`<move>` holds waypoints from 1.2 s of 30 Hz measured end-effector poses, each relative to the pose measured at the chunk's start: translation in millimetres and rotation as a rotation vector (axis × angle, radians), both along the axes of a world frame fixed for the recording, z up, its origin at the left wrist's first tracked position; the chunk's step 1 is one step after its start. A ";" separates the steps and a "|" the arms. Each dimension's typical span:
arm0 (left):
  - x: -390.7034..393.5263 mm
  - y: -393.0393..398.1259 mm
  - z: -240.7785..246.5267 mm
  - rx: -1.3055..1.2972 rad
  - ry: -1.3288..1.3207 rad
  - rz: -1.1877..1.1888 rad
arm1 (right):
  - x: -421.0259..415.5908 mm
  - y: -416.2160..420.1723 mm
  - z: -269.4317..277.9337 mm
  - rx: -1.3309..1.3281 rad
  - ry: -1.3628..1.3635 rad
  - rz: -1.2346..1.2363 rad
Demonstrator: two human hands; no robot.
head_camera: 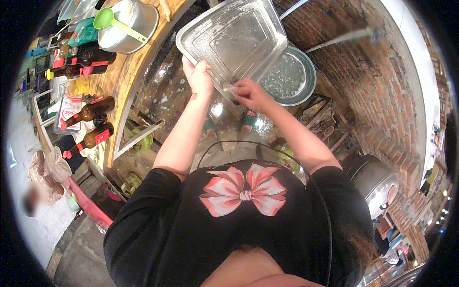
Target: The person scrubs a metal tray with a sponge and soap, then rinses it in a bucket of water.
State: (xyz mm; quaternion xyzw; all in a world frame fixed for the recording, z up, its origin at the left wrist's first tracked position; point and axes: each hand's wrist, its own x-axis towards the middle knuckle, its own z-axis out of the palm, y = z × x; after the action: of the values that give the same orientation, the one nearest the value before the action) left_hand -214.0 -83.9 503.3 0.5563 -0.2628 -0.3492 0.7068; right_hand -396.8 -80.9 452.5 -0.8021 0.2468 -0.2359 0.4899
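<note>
A rectangular metal tray (236, 39) with a raised rim is held up, tilted, in front of me; its wet surface shows pale streaks. My left hand (200, 79) grips the tray's left rim, thumb on top. At the near corner, my right hand (251, 94) has its fingers bent around a small pale scrubbing pad (228, 87), pressed on the rim. Blur and fingers hide most of that pad. Below and right of the tray stands a round plastic basin (311, 71) of sudsy water, partly covered by the tray.
On the left, a wooden counter (134, 73) carries a metal pot (152, 25), a green ladle (104, 18) and several brown bottles (96, 109). A brick wall (358, 89) rises on the right, near a dark pot (373, 175). Far left sits a person (50, 168). The floor (166, 88) is wet.
</note>
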 end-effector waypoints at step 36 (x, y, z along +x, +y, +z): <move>-42.6 -2.4 -9.6 0.215 0.204 -0.256 | 37.1 -94.7 -25.5 -0.031 0.022 -1.074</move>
State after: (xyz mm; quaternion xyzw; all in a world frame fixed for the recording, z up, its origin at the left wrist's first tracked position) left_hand -256.6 -86.2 493.8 0.5524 -0.2197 -0.5166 0.6162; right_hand -359.6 -175.6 427.0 -0.5725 0.6240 -0.4487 0.2856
